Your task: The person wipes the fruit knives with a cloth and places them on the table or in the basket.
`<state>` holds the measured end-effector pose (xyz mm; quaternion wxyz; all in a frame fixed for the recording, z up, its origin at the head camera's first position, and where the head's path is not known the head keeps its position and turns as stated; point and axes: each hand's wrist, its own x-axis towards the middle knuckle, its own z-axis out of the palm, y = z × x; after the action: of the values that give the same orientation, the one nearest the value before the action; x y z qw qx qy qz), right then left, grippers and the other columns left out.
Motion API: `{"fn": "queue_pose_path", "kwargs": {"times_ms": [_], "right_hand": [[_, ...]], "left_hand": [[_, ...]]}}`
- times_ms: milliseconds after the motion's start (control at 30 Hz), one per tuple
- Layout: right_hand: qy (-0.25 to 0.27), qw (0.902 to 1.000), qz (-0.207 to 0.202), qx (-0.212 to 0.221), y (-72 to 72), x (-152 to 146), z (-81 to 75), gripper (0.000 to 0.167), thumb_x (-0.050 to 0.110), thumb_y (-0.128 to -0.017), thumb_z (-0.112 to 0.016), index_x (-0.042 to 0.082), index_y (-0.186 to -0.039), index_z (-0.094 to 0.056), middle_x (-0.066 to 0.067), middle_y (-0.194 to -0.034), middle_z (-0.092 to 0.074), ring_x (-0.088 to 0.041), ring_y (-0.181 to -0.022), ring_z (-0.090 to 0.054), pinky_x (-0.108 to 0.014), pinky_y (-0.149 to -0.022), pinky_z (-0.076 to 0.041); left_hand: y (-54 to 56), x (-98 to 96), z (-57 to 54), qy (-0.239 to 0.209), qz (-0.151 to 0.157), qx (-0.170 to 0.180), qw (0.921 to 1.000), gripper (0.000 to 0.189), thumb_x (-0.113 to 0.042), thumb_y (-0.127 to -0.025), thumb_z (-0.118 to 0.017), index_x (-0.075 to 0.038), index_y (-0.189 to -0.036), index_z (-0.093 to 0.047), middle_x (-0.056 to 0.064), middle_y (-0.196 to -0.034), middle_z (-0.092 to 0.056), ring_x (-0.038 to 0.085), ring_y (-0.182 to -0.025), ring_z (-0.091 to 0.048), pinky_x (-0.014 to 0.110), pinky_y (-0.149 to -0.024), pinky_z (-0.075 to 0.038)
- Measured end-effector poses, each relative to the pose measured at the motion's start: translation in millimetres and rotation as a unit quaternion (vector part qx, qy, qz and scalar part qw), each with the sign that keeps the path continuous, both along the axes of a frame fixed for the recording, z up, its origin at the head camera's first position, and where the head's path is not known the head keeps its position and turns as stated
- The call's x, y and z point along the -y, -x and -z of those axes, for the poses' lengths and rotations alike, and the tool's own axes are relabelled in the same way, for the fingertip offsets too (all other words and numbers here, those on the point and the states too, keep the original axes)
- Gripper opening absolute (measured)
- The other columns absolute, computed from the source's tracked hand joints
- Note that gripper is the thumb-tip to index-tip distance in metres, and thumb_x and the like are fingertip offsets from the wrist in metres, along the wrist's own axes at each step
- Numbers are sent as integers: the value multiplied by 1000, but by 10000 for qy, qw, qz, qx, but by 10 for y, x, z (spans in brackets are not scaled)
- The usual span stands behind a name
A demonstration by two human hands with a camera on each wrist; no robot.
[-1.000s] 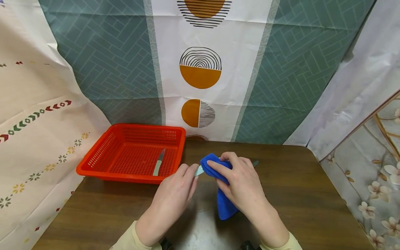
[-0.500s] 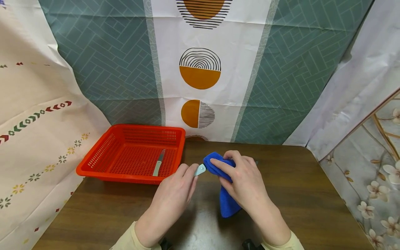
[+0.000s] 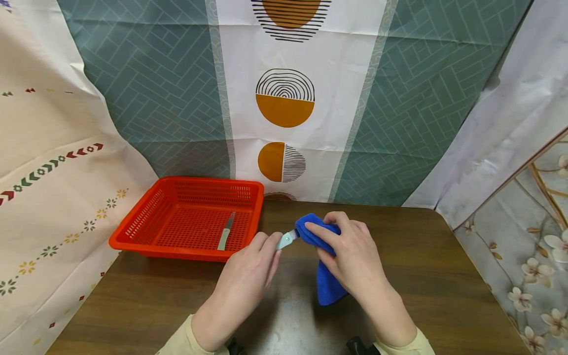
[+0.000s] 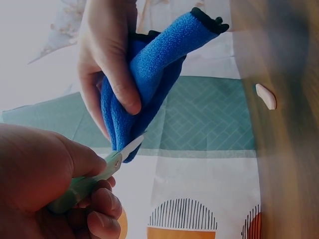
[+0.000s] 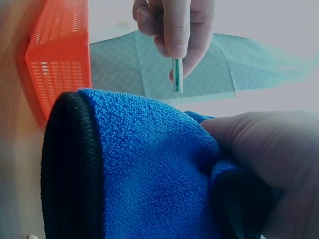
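Observation:
In the head view my left hand (image 3: pixel 249 268) grips a knife (image 3: pixel 286 240) by its pale green handle. Its blade points right, into a blue cloth (image 3: pixel 316 236). My right hand (image 3: pixel 352 261) pinches that cloth, folded over the blade, and a loose end hangs below. A short stretch of blade by the handle shows bare; the cloth hides the tip. Seen from the left wrist, my thumb lies along the handle (image 4: pixel 87 186), with the cloth (image 4: pixel 154 74) just beyond. The right wrist view shows the dark-edged cloth (image 5: pixel 149 164) close up.
A red plastic basket (image 3: pixel 177 252) stands at the back left of the wooden table (image 3: pixel 443 276). Inside it lies another knife (image 3: pixel 226 231) with a pale green handle. A small pale object (image 4: pixel 266 96) rests on the table in the left wrist view. Patterned fabric (image 3: pixel 381 162) hangs behind.
My right hand and the cloth have slid right and slightly up, away from my left hand. More of the knife's handle end and some blade now show. My left hand has stayed put.

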<state>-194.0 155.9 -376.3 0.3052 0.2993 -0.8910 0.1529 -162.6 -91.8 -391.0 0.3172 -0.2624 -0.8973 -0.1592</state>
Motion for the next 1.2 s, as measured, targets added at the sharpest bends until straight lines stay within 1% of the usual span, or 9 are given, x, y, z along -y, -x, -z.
{"fn": "queue_pose_path", "kwargs": {"times_ms": [300, 600, 833, 933, 1067, 1200], "right_hand": [[-14, 9998, 125, 142, 22, -55, -12, 60, 11, -82, -98, 23, -138, -79, -16, -129, -64, -36, -112, -68, -60, -97, -52], [47, 9992, 291, 265, 42, -104, -11, 60, 12, -83, -98, 22, -138, -79, -17, -128, -64, -39, -111, -69, -61, -98, -52], [41, 9985, 408, 366, 54, -136, -9, 60, 13, -83, -98, 22, -139, -78, -17, -129, -64, -41, -111, -70, -62, -99, -51], [51, 9979, 477, 431, 58, -150, -10, 61, 14, -83, -99, 22, -140, -78, -17, -129, -64, -41, -111, -70, -63, -100, -51], [65, 9967, 602, 533, 60, -171, -29, 62, 16, -83, -99, 22, -141, -78, -17, -130, -64, -42, -111, -70, -64, -101, -50], [130, 9955, 751, 558, 54, -191, -45, 58, 14, -86, -96, 22, -140, -78, -17, -130, -64, -42, -110, -71, -64, -101, -50]], "left_hand": [[23, 9, -2, -56, 42, -251, 9997, 36, -10, -97, -85, -3, -127, -69, 4, -91, -58, 13, -60, -52, 25, -48, -44], [20, 29, -6, -60, 25, -154, 9999, 35, -11, -98, -84, -4, -128, -68, 4, -91, -57, 12, -61, -50, 23, -48, -42], [24, 34, -7, -63, -44, -53, 10000, 36, -11, -98, -85, -4, -128, -68, 3, -91, -57, 12, -62, -51, 22, -48, -43], [28, 39, -6, -68, -57, -78, 9999, 36, -11, -97, -85, -4, -128, -68, 3, -90, -57, 12, -62, -51, 22, -48, -43], [37, 46, -2, -102, -32, -207, 9997, 35, -10, -97, -85, -4, -127, -68, 3, -89, -56, 13, -60, -52, 24, -47, -43], [41, 50, -4, -158, -4, -280, 9995, 35, -8, -96, -85, -4, -126, -67, 3, -88, -55, 14, -59, -52, 25, -47, -43]]}}
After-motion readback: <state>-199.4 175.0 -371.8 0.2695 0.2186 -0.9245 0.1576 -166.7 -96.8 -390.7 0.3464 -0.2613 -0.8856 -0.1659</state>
